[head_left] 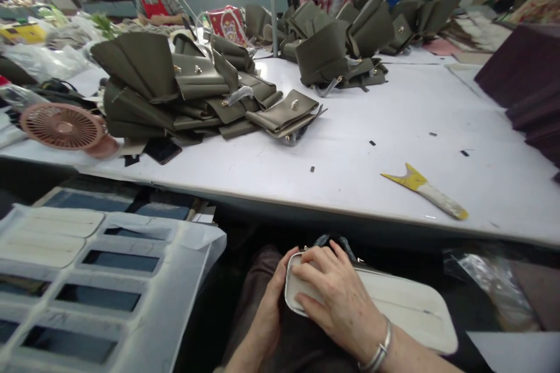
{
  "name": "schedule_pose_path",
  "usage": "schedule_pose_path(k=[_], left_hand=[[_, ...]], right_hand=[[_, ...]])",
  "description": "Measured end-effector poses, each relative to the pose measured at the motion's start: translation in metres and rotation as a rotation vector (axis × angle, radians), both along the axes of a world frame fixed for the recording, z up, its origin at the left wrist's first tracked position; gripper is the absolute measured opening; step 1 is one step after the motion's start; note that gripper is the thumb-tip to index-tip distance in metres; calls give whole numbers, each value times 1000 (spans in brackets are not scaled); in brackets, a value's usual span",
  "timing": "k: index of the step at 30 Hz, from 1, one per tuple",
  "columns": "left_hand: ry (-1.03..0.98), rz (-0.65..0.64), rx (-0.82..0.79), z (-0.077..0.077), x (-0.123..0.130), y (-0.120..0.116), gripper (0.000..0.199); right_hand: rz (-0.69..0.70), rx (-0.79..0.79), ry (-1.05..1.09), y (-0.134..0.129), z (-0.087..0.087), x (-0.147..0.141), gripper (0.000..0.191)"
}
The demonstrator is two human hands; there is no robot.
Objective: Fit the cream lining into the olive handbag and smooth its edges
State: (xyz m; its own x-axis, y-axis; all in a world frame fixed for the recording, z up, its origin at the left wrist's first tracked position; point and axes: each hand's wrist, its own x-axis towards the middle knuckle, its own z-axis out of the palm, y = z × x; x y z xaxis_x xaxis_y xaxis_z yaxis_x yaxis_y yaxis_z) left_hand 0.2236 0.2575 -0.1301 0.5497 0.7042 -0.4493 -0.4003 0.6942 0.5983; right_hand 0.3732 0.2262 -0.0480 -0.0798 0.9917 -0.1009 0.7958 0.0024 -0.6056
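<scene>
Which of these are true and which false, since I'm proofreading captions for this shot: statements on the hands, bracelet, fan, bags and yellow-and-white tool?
1. A bracelet is on the right wrist. True.
2. The left hand holds the yellow-and-white tool. False: it is at the rounded end of a pale piece; the tool lies on the white table.
3. The right hand has its fingers on the pale piece. True.
4. The pink fan is right of the tool. False: the fan is far to its left.
5. Dark green bags are heaped on the table. True.
</scene>
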Motion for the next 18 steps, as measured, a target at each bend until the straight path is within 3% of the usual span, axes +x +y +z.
schedule_pose_path(k=[4,18], left_hand=[[32,-61,22,-3,-7,5,40],[89,-28,40,5,-8,10,41]], right_hand=[[-52,44,43,-4,-3,0,40],[-21,54,-16,2,-2,-1,20]])
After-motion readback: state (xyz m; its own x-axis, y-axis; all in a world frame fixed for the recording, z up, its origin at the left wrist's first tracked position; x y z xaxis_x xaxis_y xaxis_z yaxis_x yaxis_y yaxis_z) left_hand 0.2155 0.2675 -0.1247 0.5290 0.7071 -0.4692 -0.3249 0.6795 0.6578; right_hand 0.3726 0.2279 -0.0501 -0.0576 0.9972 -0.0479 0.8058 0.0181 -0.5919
